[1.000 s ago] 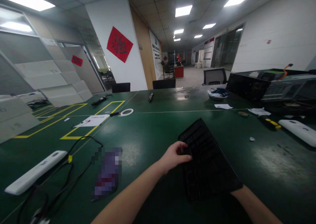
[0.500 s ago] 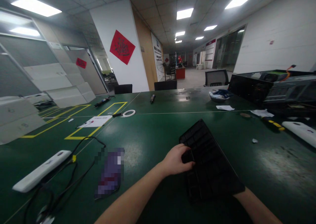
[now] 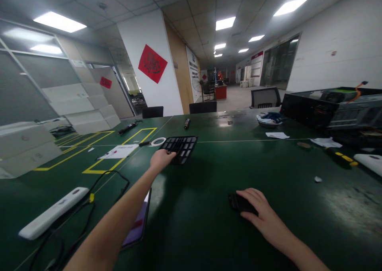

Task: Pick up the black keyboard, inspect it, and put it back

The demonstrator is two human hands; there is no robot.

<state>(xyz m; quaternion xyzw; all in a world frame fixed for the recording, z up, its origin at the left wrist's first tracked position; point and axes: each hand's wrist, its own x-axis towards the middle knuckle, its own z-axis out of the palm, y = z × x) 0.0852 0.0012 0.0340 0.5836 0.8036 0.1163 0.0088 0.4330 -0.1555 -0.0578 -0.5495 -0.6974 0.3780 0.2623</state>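
My left hand (image 3: 161,158) is stretched far out over the green table (image 3: 215,163) and grips the near left corner of a black compartment tray (image 3: 180,148), which lies flat beside a white roll of tape (image 3: 158,141). My right hand (image 3: 259,210) lies close to me on the table, fingers curled over a small black object (image 3: 237,202) that shows at its left side.
A phone (image 3: 137,225) lies under my left forearm, with a white power strip (image 3: 52,218) and black cables (image 3: 89,199) to its left. A paper sheet (image 3: 117,151) sits inside yellow floor-tape lines. A computer case (image 3: 331,108), power strip (image 3: 368,161), screwdriver (image 3: 343,157) and bowl (image 3: 268,119) stand at the right.
The tray has gone from close in front of me to the far left middle of the table, carried by my left hand. My right hand left the tray and now covers a small black object.
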